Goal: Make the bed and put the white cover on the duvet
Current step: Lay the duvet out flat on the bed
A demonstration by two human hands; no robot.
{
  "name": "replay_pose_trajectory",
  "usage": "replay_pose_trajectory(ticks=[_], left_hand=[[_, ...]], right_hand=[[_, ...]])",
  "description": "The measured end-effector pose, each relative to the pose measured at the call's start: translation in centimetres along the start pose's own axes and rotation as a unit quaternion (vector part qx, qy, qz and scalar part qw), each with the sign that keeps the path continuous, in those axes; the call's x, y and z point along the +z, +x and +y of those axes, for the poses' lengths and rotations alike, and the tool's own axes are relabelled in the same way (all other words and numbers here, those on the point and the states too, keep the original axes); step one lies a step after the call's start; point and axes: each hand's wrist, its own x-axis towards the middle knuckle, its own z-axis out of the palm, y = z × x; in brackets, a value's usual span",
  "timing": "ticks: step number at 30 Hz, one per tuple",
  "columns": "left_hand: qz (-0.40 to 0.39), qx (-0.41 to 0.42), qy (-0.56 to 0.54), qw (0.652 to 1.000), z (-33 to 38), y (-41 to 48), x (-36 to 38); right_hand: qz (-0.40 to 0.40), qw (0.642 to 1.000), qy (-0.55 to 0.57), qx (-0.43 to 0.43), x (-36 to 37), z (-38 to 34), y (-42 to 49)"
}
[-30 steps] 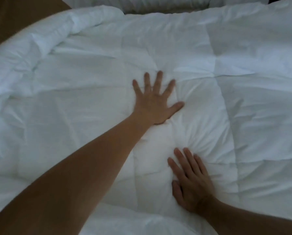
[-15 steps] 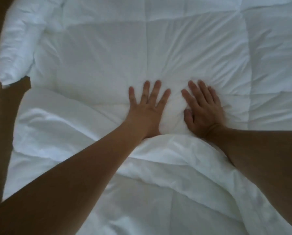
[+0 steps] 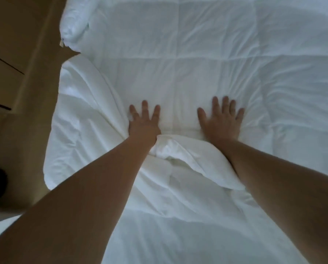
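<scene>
Left hand (image 3: 145, 124) flat, fingers spread, pressing the white quilted duvet (image 3: 178, 73), right hand (image 3: 221, 121) likewise splayed just beside it, bunched fold (image 3: 188, 155) between both wrists, brown floor (image 3: 26, 111) alongside.

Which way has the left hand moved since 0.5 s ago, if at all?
Yes, leftward: the left hand has slid off the vertical seam, which now lies between it and the right hand.

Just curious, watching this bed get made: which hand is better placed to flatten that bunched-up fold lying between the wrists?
Probably the left hand: the crumpled end of the bunched fold butts against its wrist. The right hand lies flat on smoother duvet, beyond the ridge.
</scene>
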Motion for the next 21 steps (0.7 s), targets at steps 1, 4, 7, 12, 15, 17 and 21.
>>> replay_pose_trajectory(ticks=[1, 4, 7, 12, 15, 17, 21], left_hand=[[-0.007, -0.003, 0.015, 1.000, -0.5, -2.6, 0.5], [-0.048, -0.026, 0.029, 0.998, -2.4, -10.2, 3.7], [-0.078, -0.081, -0.069, 0.991, -4.2, -16.8, 7.6], [-0.131, -0.152, -0.127, 0.971, -6.7, -25.8, 13.8], [-0.139, -0.166, -0.117, 0.969, -6.0, -30.7, 18.3], [-0.148, -0.177, -0.134, 0.964, -3.9, -34.1, 20.9], [-0.144, -0.197, -0.159, 0.957, 2.5, -39.0, 25.0]], right_hand=[[-0.012, 1.000, 0.001, 0.000, 0.2, -0.3, -3.4], [-0.044, 0.999, -0.011, -0.012, 1.0, -0.2, -13.8], [-0.071, 0.997, -0.036, -0.023, 1.8, 1.1, -22.2], [-0.118, 0.991, -0.053, -0.027, 3.1, 5.0, -33.0], [-0.146, 0.986, -0.064, -0.039, 4.4, 7.7, -39.1], [-0.162, 0.982, -0.072, -0.065, 5.1, 9.2, -42.5], [-0.147, 0.981, -0.080, -0.101, 5.4, 13.8, -47.0]])
